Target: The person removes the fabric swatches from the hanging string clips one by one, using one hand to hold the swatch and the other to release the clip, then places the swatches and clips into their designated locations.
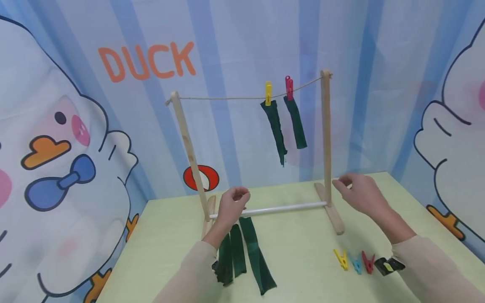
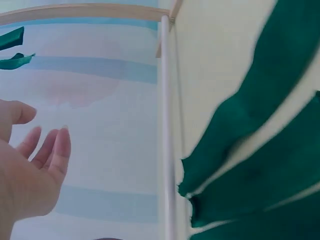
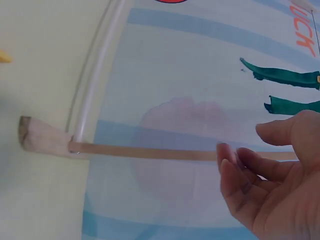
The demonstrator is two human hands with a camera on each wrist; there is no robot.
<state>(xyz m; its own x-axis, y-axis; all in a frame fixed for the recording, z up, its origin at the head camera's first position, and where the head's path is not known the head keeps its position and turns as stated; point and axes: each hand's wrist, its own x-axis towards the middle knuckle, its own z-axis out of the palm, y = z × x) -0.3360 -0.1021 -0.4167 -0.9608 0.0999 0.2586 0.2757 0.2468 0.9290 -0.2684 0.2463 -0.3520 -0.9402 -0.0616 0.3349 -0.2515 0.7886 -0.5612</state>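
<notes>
three green strips [image 1: 257, 256] lay on the pale table [image 1: 303, 252], side by side, below the left hand [image 1: 230, 206] in the head view. this hand held nothing; its fingers were softly bent, and the thumb stood apart from them with a moderate gap. the right hand [image 1: 361, 193] was also without any object, its fingers bent loosely and a small gap left to the thumb. it was beside the right post [image 1: 326, 139], but whether it touched the wood i could not tell. two more strips [image 1: 295, 122] hung from the cord [image 1: 227, 98], one under a yellow peg [image 1: 268, 93] and one under a red peg [image 1: 289, 88].

in my judgement, the cloth was light, limp and perhaps a little slippery, because it looked smooth; its frayed ends could lose threads. a pinch near the upper end, flat between thumb and fingertips, seemed the best hold. the three loose pegs [image 1: 356, 264] on the table seemed light and stiff, better squeezed at the handle ends.
</notes>
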